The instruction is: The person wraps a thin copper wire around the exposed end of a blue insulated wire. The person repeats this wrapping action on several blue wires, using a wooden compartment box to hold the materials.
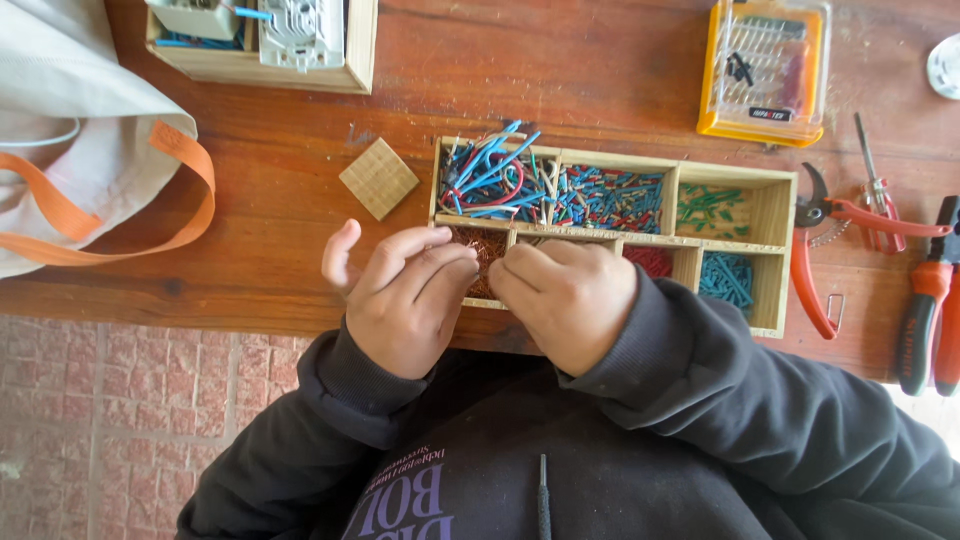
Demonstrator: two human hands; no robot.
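A wooden divided tray (770,215) lies on the table. Its compartments hold sorted bits of wire: blue and mixed pieces (495,180), red and blue pieces (615,198), green pieces (712,210), teal pieces (727,275), red pieces (652,262) and copper strands (482,245). My left hand (400,305) and my right hand (570,300) are curled, and their fingertips meet over the copper compartment at the tray's near left. Whatever sits between the fingertips is hidden. The little finger of my left hand sticks up.
A small square wooden lid (378,178) lies left of the tray. A cloth bag with orange straps (90,140) is at far left, and a wooden box of parts (265,45) at the back. An orange bit case (765,70), red snips (825,240), a small screwdriver (872,170) and pliers (930,300) lie to the right.
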